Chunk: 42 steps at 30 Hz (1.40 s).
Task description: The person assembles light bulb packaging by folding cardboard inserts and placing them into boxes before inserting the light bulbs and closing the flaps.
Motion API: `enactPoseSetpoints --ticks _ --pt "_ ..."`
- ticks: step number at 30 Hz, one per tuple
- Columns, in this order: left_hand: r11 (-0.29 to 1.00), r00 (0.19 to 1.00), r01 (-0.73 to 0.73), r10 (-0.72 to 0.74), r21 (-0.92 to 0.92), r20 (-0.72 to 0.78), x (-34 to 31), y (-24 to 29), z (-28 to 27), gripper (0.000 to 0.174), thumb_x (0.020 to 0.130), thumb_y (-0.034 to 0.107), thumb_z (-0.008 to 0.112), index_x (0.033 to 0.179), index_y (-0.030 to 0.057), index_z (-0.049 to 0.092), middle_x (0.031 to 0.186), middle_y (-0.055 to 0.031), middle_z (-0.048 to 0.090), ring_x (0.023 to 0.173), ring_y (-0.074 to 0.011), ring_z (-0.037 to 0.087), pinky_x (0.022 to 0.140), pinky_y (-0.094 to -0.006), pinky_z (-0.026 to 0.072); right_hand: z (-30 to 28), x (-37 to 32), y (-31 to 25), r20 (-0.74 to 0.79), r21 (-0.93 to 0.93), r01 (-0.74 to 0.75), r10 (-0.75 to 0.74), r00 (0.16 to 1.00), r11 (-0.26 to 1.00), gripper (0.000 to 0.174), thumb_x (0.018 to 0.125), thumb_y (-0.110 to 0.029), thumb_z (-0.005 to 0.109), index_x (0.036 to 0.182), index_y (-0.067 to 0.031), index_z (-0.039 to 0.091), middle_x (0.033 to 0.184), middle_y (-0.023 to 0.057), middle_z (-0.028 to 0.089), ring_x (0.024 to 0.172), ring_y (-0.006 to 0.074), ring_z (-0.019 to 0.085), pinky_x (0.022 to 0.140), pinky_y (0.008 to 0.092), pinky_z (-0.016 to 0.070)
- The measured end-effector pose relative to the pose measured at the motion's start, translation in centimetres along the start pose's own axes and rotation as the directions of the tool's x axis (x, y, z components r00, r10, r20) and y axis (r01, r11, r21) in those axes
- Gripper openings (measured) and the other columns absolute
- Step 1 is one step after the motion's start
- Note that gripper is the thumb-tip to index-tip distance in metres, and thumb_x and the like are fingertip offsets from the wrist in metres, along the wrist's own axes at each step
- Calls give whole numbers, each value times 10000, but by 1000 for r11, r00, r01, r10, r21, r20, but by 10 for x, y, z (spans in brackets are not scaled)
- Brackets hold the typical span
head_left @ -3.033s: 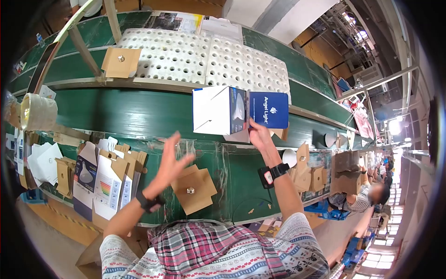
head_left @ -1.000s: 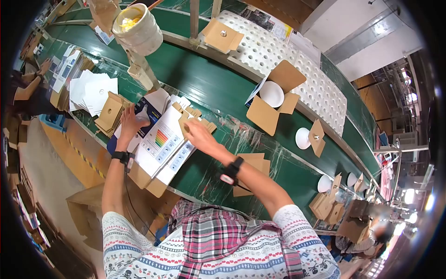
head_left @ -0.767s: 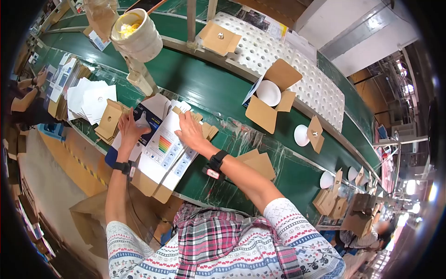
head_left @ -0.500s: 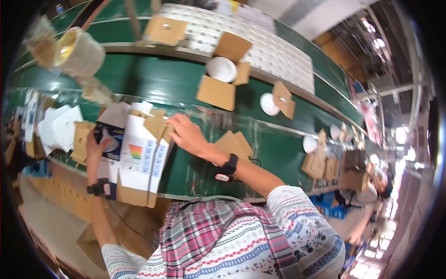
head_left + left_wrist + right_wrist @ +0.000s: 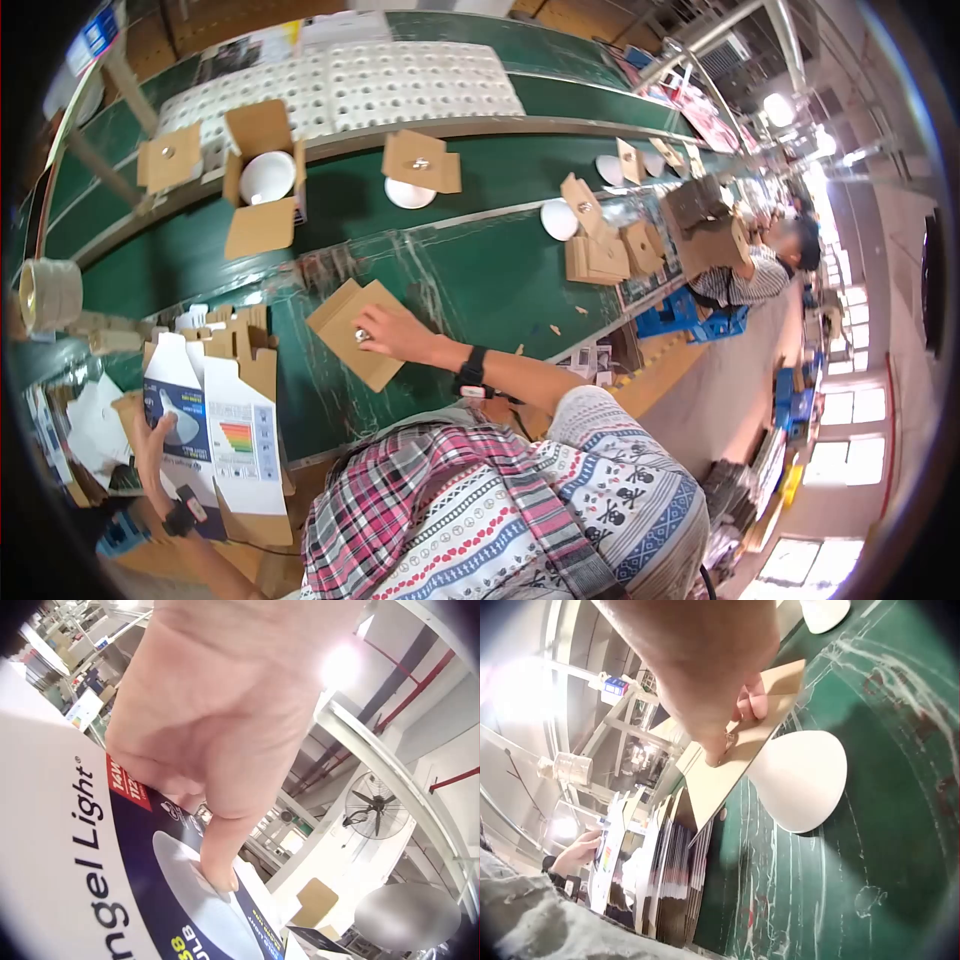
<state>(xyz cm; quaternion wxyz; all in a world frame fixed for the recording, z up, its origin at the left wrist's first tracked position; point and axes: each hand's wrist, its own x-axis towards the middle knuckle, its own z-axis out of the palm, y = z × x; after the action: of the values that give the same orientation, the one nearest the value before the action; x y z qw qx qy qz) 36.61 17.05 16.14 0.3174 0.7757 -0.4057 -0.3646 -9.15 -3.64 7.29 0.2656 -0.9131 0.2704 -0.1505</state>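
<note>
At the lower left, my left hand (image 5: 150,445) pinches the edge of a flat printed bulb carton (image 5: 182,415), its thumb on the pictured bulb, as the left wrist view shows close up. My right hand (image 5: 395,335) grips the metal cap of a light bulb at a folded cardboard insert (image 5: 345,345). In the right wrist view the bulb's white dome (image 5: 806,780) shows beneath that insert, near the green surface. Beside the left hand's carton lies another carton (image 5: 240,440) with a coloured energy label.
An opened box with a white bulb (image 5: 268,180) inside stands on the green conveyor belt (image 5: 340,205). More bulbs with cardboard inserts (image 5: 420,163) are farther right. Behind the belt lies a white perforated foam tray (image 5: 420,85). A seated person (image 5: 760,270) works at the right.
The box earlier in the right hand now stands on the belt. Both hands went to the carton stack; the right hand then moved right to the bulb while the left stayed. The head view swung right.
</note>
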Motion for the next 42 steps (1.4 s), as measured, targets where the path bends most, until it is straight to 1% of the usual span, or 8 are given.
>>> enactPoseSetpoints --ticks 5,13,21,25,27,34,40,42 --pt "971 991 -127 132 201 -15 -4 43 35 532 772 127 606 1242 -35 414 1067 -142 553 933 -203 535 821 -298 432 18 -11 40 -41 4 147 -146 988 989 256 812 -224 612 963 -23 562 955 128 520 890 294 542 738 367 467" --pt "953 976 -165 121 256 180 10 124 115 503 783 198 684 1173 -2 436 871 -190 605 760 -260 583 700 -354 447 -118 -86 133 -229 -73 -386 361 904 920 221 798 -125 606 986 -27 543 955 158 519 817 345 572 702 408 473" --pt "904 977 -211 206 371 54 32 131 197 487 804 145 657 1195 -25 423 956 -239 606 874 -367 597 768 -395 460 -148 -76 117 -364 -375 -441 308 879 816 287 767 -107 596 1026 4 540 1023 176 526 959 336 523 837 410 436" --pt "848 947 -290 320 443 8 24 150 216 493 792 162 663 1190 -3 421 1014 -250 592 926 -395 572 761 -416 467 -99 -21 24 76 357 -314 308 948 880 359 777 -150 615 1103 -33 520 1001 142 520 934 310 537 787 368 456" --pt "828 944 -284 330 483 -9 16 158 225 496 785 157 667 1191 6 424 1025 -238 594 926 -378 578 748 -416 473 -55 2 18 -52 339 -124 150 987 933 369 783 -137 635 1118 -62 503 1014 101 503 820 247 570 735 344 464" --pt "791 945 -170 300 588 -129 -26 176 246 419 766 100 667 1139 63 479 1000 -155 589 885 -345 588 693 -404 479 -20 31 40 244 459 -193 85 966 867 227 735 -111 678 953 -80 622 897 75 519 934 264 534 769 363 453" --pt "964 968 -6 -61 265 243 -23 184 249 465 750 69 649 1178 71 468 1086 -166 570 991 -365 553 765 -436 478 14 2 76 254 517 -30 -120 960 855 167 720 -75 659 886 -88 670 945 76 585 971 263 536 806 366 448" --pt "979 927 -114 44 168 373 -32 186 258 564 741 79 669 1256 102 440 1106 -189 560 1011 -375 547 824 -423 465 21 -14 80 271 527 -15 -151 951 850 188 716 -25 622 896 -63 659 937 93 600 971 280 544 812 372 451"
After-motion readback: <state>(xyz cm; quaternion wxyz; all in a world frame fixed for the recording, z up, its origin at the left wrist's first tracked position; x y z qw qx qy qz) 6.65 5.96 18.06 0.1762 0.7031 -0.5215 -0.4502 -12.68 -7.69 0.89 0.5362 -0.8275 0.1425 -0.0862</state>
